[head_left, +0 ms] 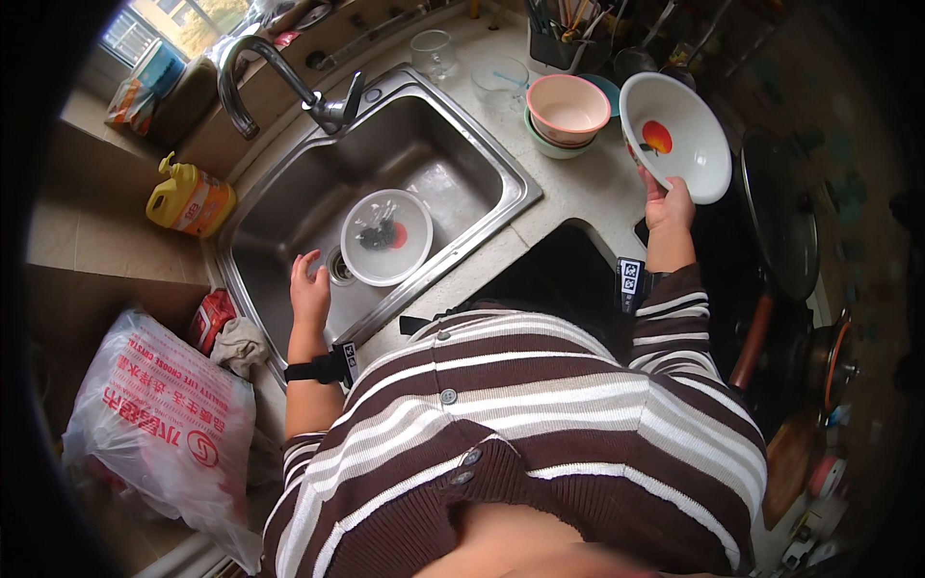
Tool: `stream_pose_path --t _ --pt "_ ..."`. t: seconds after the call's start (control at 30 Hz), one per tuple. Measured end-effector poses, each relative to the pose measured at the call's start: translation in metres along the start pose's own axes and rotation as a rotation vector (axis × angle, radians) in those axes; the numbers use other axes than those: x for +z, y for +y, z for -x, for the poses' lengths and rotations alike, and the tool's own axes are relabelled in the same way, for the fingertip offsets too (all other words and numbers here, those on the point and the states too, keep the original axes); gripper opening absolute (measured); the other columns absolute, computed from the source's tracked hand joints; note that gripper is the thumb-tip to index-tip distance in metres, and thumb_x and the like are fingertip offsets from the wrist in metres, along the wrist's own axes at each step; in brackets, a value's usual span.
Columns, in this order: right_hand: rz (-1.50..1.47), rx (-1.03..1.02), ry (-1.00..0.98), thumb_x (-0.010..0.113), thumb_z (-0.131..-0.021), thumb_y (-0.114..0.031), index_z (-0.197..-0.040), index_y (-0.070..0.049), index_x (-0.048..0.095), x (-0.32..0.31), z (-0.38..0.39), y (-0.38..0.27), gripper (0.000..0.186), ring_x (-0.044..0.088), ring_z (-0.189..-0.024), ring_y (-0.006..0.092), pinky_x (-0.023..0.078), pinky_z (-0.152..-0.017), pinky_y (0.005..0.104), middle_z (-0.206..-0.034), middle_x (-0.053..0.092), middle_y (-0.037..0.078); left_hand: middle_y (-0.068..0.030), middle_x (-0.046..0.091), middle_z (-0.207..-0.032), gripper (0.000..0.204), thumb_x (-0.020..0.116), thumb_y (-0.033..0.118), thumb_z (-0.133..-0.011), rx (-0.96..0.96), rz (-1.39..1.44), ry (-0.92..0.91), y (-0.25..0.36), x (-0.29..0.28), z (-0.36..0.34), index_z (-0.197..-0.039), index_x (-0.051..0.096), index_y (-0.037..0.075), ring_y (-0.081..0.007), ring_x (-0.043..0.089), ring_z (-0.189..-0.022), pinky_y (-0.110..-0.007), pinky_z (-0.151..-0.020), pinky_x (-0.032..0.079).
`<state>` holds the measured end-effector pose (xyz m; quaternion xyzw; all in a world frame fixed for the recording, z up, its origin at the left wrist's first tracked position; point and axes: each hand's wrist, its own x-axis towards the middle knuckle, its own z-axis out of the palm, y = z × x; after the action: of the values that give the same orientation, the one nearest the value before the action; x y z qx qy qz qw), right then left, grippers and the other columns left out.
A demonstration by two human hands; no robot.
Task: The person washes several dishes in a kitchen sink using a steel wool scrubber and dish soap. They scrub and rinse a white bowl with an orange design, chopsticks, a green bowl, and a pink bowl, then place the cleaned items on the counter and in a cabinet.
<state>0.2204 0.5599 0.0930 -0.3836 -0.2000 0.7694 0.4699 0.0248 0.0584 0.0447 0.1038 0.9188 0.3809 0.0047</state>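
Note:
My right hand [668,207] grips a large white bowl [692,144] with a red fruit print, holding it tilted above the counter at the right. My left hand [308,285] is raised over the left part of the steel sink [472,173], fingers loosely bent and apart, holding nothing. Just right of it, another white bowl [412,249] sits in the sink near the drain; something dark and red shows inside, unclear through glare. Beside the right-hand bowl stand stacked pink and green bowls [568,106].
The faucet [328,111] rises behind the sink, a yellow pump bottle [193,202] at its left. A plastic bag [159,424] lies lower left. Glass cups [434,56] and a utensil holder [554,43] stand on the back counter. A pan lid [780,231] is at right.

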Motion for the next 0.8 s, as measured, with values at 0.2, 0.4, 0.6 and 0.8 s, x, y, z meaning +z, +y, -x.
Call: stream_pose_path --t 0.2,0.4,0.6,0.8 --pt "-0.03 0.119 0.08 0.035 -0.073 0.002 -0.105 0.016 0.036 -0.018 -0.04 0.027 0.036 0.057 -0.077 0.0439 0.057 -0.066 0.0403 -0.095 0.051 0.028 -0.013 0.051 -0.115 0.031 0.051 0.011 -0.076 -0.181 0.101 -0.081 0.002 0.001 -0.004 -0.107 0.055 0.006 -0.0178 0.053 -0.098 -0.027 -0.073 0.046" --pt "-0.033 0.108 0.111 0.033 -0.074 0.0 -0.107 0.016 0.037 -0.01 -0.045 0.042 0.036 0.057 -0.079 0.0431 0.057 -0.067 0.0381 -0.096 0.05 0.028 -0.0051 0.053 -0.113 0.033 0.048 0.016 -0.079 -0.415 0.293 -0.17 0.001 -0.002 -0.007 -0.111 0.051 0.009 -0.0163 0.052 -0.092 -0.031 -0.065 0.046" --pt "-0.056 0.085 0.169 0.032 -0.077 -0.002 -0.107 0.016 0.039 -0.008 -0.058 0.048 0.035 0.056 -0.084 0.0437 0.057 -0.067 0.037 -0.099 0.05 0.028 -0.0041 0.052 -0.112 0.035 0.046 0.016 -0.079 -0.578 0.299 -0.24 -0.023 0.001 -0.024 -0.113 0.05 0.011 -0.0184 0.05 -0.095 -0.04 -0.072 0.046" --pt "-0.077 0.047 0.191 0.031 -0.079 -0.003 -0.109 0.015 0.037 -0.016 -0.078 0.058 0.036 0.055 -0.088 0.0436 0.057 -0.067 0.0386 -0.103 0.049 0.027 -0.0036 0.051 -0.099 0.036 0.046 0.018 -0.079 -0.692 0.288 -0.334 -0.036 0.013 -0.035 -0.114 0.049 0.012 -0.019 0.048 -0.085 -0.045 -0.074 0.045"
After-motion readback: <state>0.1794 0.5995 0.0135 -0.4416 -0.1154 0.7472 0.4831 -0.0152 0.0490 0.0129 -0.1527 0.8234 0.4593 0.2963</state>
